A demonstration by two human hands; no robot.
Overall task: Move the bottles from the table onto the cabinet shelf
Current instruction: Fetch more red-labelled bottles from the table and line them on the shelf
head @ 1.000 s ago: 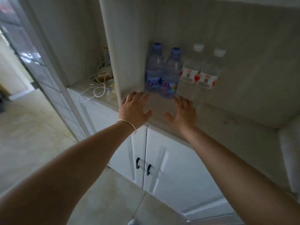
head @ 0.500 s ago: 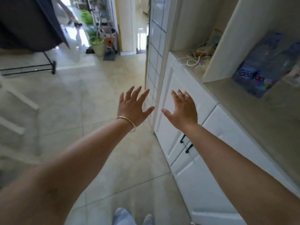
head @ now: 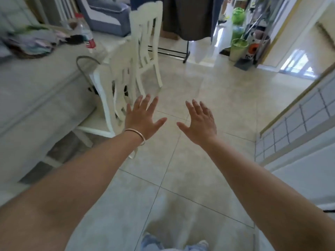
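Observation:
A clear bottle (head: pixel 86 33) with a red cap and red label stands upright on the pale table (head: pixel 32 84) at the upper left. My left hand (head: pixel 143 118), with a thin bangle on the wrist, is stretched out over the tiled floor with fingers spread and holds nothing. My right hand (head: pixel 200 122) is beside it, also spread and empty. Both hands are well short of the table and the bottle. The cabinet shelf and the bottles on it are out of view.
Two white chairs (head: pixel 130 69) stand against the table's right edge, between my hands and the bottle. Clutter of cloth (head: pixel 34 42) lies on the table's far left. A dark garment rack (head: pixel 186 24), green bins (head: pixel 237 48) and a tiled wall (head: pixel 297 124) border the floor.
The view has swung left from the cabinet shelf and its bottles to the table and chairs. Both hands left the shelf edge and stayed spread and empty.

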